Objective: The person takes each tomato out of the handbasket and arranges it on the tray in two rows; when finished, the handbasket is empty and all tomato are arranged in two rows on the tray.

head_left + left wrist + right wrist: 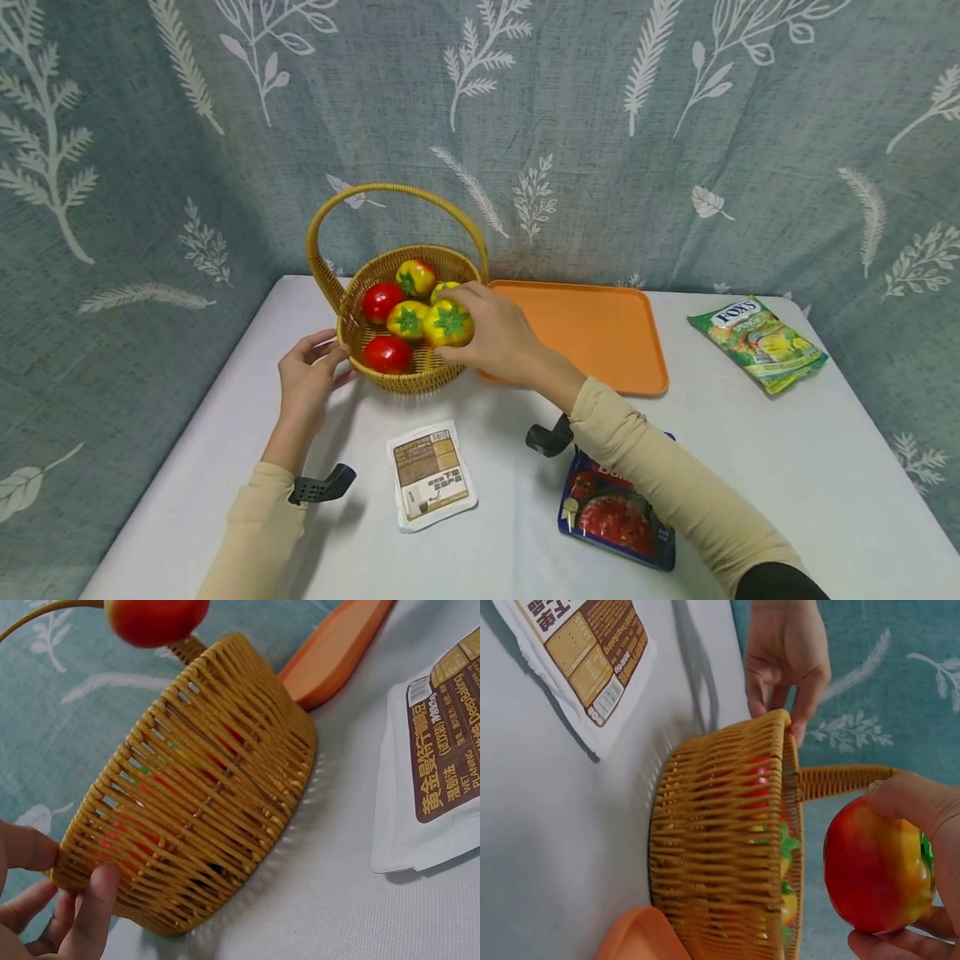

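Right hand (pixel 501 327) pinched glossy round red-yellow fruit (pixel 448 323) over round golden wicker basket (pixel 408 384), left hand (pixel 309 377) pinched its rim; firm bracing there likely mattered.

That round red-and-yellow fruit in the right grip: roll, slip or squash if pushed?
The round red-and-yellow fruit with a green leafy top would probably roll, given its curved sides. Its glossy skin may make it slippery. It seems fairly stiff: no dent shows where the right grip holds it.
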`<state>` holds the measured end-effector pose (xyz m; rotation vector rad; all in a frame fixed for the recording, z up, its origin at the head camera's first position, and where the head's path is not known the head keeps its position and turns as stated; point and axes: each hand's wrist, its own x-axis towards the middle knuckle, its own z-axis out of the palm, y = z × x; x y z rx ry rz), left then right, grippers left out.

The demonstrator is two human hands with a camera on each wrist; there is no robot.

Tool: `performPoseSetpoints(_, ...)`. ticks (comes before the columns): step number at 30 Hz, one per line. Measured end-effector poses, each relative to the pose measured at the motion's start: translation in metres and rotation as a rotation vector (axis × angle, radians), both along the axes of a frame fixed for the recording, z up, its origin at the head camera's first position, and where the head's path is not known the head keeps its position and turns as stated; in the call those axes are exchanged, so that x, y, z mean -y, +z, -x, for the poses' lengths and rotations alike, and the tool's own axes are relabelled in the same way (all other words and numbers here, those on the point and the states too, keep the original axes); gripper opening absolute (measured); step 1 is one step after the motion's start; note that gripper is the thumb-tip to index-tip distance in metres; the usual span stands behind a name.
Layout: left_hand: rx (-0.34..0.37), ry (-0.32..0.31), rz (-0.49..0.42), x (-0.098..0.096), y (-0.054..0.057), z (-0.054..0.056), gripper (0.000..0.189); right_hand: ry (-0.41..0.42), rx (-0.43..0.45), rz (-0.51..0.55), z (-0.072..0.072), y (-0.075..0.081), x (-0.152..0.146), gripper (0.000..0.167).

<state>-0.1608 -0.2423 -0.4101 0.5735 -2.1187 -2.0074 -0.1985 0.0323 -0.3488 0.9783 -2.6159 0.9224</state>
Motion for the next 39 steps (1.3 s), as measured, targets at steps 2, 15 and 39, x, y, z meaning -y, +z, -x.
performPoseSetpoints(2,-0.002,-0.001,-0.005,0.0,0.0,0.0,0.044,-0.008,-0.008,0.005,0.0,0.003,-0.005,0.069)
performPoseSetpoints(15,-0.006,-0.012,-0.007,0.001,0.0,0.002,0.044,-0.057,-0.056,0.022,0.006,0.009,-0.03,0.072)
performPoseSetpoints(39,-0.009,-0.001,0.002,0.001,-0.001,0.0,0.043,-0.118,-0.027,0.027,0.014,-0.003,-0.059,0.068)
